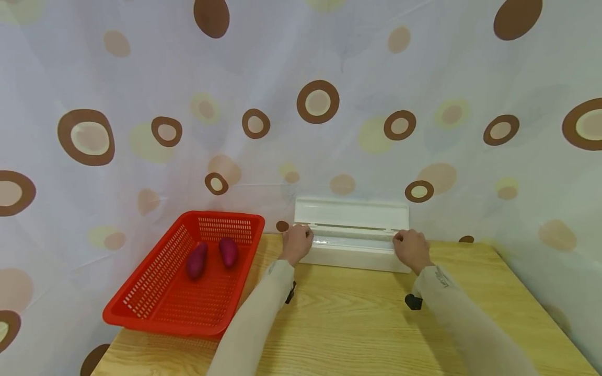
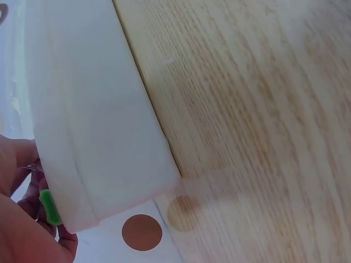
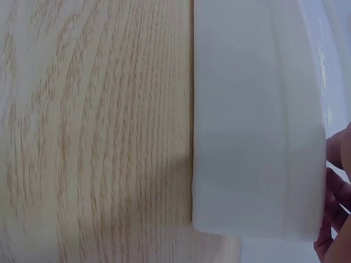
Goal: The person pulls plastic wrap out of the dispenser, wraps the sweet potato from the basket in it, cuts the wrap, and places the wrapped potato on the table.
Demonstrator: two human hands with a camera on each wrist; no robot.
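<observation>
A long white cling film dispenser [image 1: 352, 258] lies on the table with its hinged lid [image 1: 351, 213] raised against the curtain. Clear, shiny cling film [image 1: 335, 242] shows along its opening. My left hand [image 1: 297, 243] is at the left end, thumb and fingers curled together at the film's edge. Beside those fingers a small green piece [image 2: 50, 207] sits on the dispenser's rim. At the right end my right hand [image 1: 412, 249] pinches in the same way, fingertips [image 3: 333, 150] just behind the front wall; the film between them is mostly hidden.
A red plastic basket [image 1: 235, 308] stands to the left, holding two purple oblong vegetables [image 1: 196, 260] that look like sweet potatoes or eggplants. The wooden table [image 1: 338, 324] ends behind at a patterned curtain [image 1: 352, 141]. Its right edge slants down to the lower right.
</observation>
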